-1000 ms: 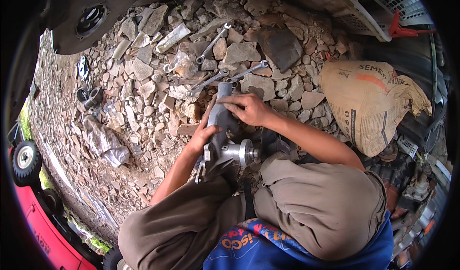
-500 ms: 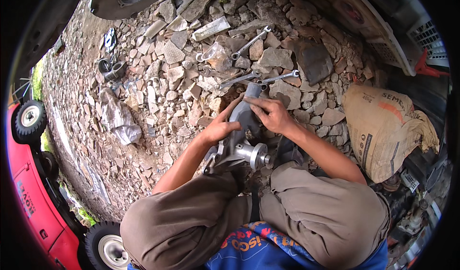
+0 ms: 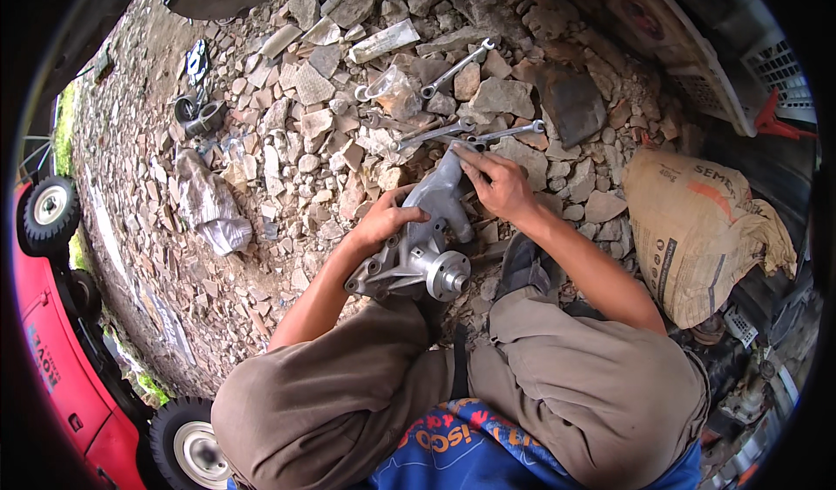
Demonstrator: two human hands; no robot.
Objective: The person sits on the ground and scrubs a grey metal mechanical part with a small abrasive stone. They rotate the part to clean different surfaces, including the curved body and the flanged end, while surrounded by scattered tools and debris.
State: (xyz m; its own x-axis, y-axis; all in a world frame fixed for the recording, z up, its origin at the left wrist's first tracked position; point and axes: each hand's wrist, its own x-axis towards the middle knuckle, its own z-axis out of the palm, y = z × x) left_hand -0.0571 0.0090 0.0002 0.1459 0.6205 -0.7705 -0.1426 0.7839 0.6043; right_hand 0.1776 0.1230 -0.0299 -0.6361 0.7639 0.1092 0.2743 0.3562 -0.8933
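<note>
Between my knees, over the rubble, I hold a grey metal water pump (image 3: pixel 433 196) with a round shiny hub flange (image 3: pixel 446 276) at its near end. My left hand (image 3: pixel 383 224) is closed around the pump's left side, thumb on top. At the far end, my right hand (image 3: pixel 502 185) has its fingers bent against the tip of the tapering pipe neck; its thumb is partly hidden. Just beyond that tip lie two combination wrenches (image 3: pixel 514 131) (image 3: pixel 437 133). A third wrench (image 3: pixel 458 69) rests farther off on the stones.
Beside the wrenches are a clear plastic bag (image 3: pixel 396 94) and a dark flat piece (image 3: pixel 570 107). To the right stands a brown paper sack (image 3: pixel 684 229). A crumpled whitish bag (image 3: pixel 211 203) and black round parts (image 3: pixel 202 117) lie left. A red vehicle (image 3: pixel 65 368) is at the far left.
The water pump has turned and tilted, showing more of its body, and its hub flange has shifted left. My left hand has slid back from the neck; my right hand stays near the tip.
</note>
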